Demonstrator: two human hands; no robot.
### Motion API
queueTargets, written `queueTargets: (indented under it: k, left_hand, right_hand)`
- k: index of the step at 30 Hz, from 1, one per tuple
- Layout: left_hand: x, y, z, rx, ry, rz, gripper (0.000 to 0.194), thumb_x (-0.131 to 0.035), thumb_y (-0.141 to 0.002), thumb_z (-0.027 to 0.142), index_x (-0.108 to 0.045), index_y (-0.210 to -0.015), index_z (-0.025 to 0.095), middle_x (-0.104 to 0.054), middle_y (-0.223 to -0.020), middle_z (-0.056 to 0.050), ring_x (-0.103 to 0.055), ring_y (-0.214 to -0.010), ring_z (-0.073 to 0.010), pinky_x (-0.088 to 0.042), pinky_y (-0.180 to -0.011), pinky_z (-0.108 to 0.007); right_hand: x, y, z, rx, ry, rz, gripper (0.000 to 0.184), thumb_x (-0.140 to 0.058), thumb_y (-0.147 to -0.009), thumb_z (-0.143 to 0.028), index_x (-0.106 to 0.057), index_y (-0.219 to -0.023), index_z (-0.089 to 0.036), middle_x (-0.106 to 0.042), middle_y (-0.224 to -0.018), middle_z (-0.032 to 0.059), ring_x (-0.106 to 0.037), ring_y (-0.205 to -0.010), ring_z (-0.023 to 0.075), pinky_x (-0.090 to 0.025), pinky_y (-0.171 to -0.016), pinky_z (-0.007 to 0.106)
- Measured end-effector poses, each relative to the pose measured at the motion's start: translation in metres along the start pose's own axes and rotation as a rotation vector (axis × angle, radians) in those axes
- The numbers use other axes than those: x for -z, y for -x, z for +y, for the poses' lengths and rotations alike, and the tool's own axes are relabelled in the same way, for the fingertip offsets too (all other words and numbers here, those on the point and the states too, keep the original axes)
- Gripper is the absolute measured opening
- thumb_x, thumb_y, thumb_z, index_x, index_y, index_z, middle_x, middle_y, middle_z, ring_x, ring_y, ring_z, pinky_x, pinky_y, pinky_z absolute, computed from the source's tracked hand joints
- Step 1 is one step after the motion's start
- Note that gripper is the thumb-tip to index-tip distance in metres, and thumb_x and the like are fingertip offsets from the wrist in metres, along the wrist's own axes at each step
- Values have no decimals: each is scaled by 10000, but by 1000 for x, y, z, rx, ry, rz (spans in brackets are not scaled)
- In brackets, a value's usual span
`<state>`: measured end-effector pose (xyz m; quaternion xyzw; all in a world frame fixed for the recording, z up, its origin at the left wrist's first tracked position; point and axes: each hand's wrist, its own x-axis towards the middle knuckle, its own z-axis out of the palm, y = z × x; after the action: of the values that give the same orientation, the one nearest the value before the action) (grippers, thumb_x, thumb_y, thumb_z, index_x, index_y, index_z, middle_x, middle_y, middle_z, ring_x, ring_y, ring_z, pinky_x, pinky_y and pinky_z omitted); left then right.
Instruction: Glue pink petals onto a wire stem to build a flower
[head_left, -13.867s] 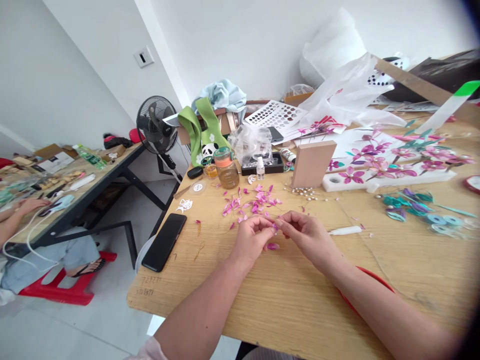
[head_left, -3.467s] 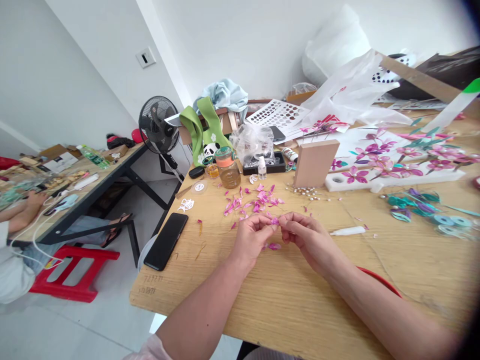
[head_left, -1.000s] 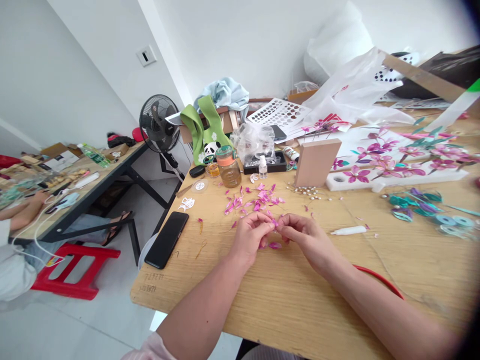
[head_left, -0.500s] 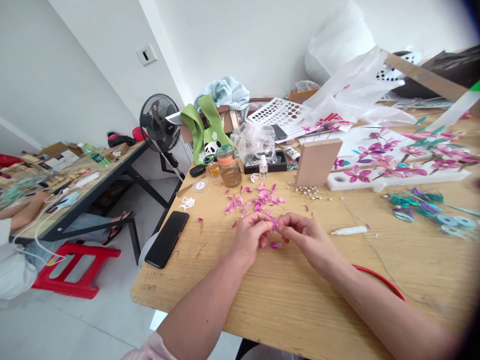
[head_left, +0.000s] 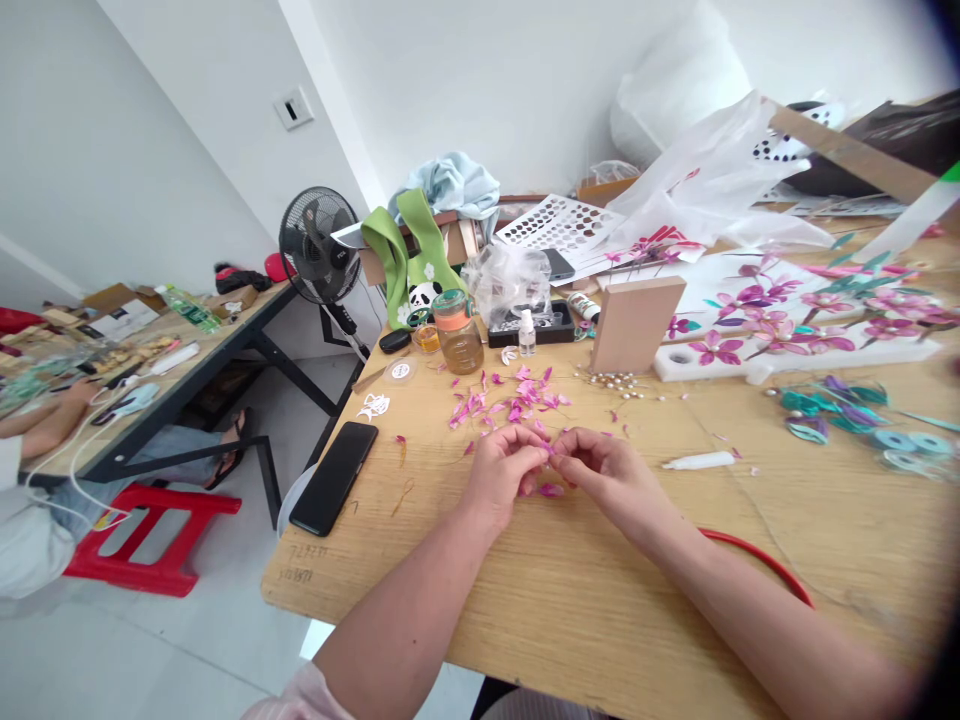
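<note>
Currently, left hand (head_left: 499, 475) and right hand (head_left: 609, 470) pinch small purple petal piece (head_left: 548, 449) between fingertips, in from near edge of bench (head_left: 562, 610). Risk: uneven pull could crease or tear it; loosened pinch might drop it among loose pink petals (head_left: 516, 410).

Bright, even light is washing the wall (head_left: 487, 80), soft shadows are lying on the desk (head_left: 570, 600), and dark blur is clouding the right edge.
</note>
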<state>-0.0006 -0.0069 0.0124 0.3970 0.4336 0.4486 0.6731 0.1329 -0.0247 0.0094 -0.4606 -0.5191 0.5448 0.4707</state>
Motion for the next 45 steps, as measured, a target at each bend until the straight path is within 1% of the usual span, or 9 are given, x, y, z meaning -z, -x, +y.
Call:
queueTargets:
  k: [6,11,16,26,32,36,42,45]
  left_hand:
    - [0,0,0,9,-1,-2,89,-640,-584,170,-572,-626,133,-593,-778,-16,-425,-443,-31,-254,-339,-171]
    - [0,0,-1,-4,5,-2,85,-642,-585,167,-570,-614,132,-590,-762,-10,-422,-437,-30,-262,-340,-169]
    - [-1,0,-1,-12,10,8,85,-646,-587,171,-572,-612,135,-584,-728,-5,-409,-426,-27,-257,-336,-168]
    - [-1,0,1,33,28,-5,103,-661,-569,169,-572,-610,138,-569,-661,2,-423,-440,-40,-252,-345,-169]
    - [4,-6,1,122,225,11,144,-675,-543,157,-586,-653,135,-516,-547,19,-424,-448,-60,-217,-328,-159]
    - [8,-10,-2,142,334,3,180,-694,-543,147,-567,-671,135,-518,-560,20,-436,-464,-59,-192,-338,-161]
    - [7,-9,-1,215,405,-42,207,-683,-552,137,-535,-697,138,-506,-554,27,-418,-438,-47,-192,-357,-161]
    - [6,-8,0,217,410,-44,204,-681,-553,129,-530,-689,137,-515,-563,21,-421,-440,-46,-198,-359,-157]
  right_hand:
    - [1,1,2,12,30,7,156,-617,-716,-319,-572,-687,-172,-591,-627,-8,-527,-562,125,-387,-522,244]
    - [1,2,1,11,26,-12,161,-603,-738,-325,-570,-693,-173,-598,-638,-4,-538,-582,128,-391,-538,246]
    - [2,2,-1,0,65,8,175,-600,-729,-338,-587,-705,-166,-595,-650,2,-531,-591,133,-383,-538,250]
    - [2,1,3,8,70,18,177,-604,-717,-342,-573,-691,-169,-583,-634,-2,-509,-577,132,-370,-535,254]
    - [5,-1,3,4,104,56,218,-588,-736,-369,-614,-758,-154,-631,-730,36,-526,-628,148,-393,-568,268]
    - [3,-1,6,10,79,44,216,-620,-712,-356,-625,-800,-159,-644,-725,34,-562,-618,158,-420,-557,270]
    - [-1,1,4,44,34,-37,190,-645,-731,-341,-624,-828,-178,-673,-732,36,-624,-678,186,-479,-640,298]
    - [-2,1,4,60,51,-31,197,-666,-731,-366,-633,-800,-185,-669,-720,37,-620,-675,191,-481,-636,304]
